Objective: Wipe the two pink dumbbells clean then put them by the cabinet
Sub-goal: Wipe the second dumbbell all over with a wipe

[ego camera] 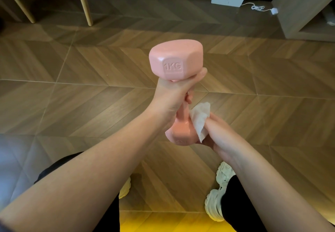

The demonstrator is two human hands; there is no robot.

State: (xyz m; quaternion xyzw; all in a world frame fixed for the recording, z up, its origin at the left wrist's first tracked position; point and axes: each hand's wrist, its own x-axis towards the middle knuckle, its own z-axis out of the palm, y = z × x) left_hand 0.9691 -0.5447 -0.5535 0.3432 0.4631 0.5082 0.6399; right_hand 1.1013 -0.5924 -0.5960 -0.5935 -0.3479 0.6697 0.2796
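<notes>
**Wiping under way on one pink dumbbell, held clear of the floor**

A person's left hand is clenched around the handle of a pink dumbbell, holding it roughly upright in the air above the wooden floor, its upper head stamped "1KG" and tipped toward the camera; the right hand grasps a crumpled white wipe and presses it against the lower part of the handle, just where it meets the lower head; nothing carries the dumbbell but the left hand's grip, and it hangs about mid-floor, between the person's knees and the far wall.

The step in hand appears to be the cleaning of one dumbbell, with the lower head and handle getting attention; whether the upper head has been done cannot be told. The second pink dumbbell is not in view; a wooden cabinet stands at the far right edge of the floor, well apart from the hands, with a white cord lying near its base; pale chair legs rise at the far left.

The next move likely calls for turning the dumbbell in the left hand so the wipe can reach the remaining faces; a firm hold matters, since the smooth glossy coating could slip over the person's white shoes below.
</notes>
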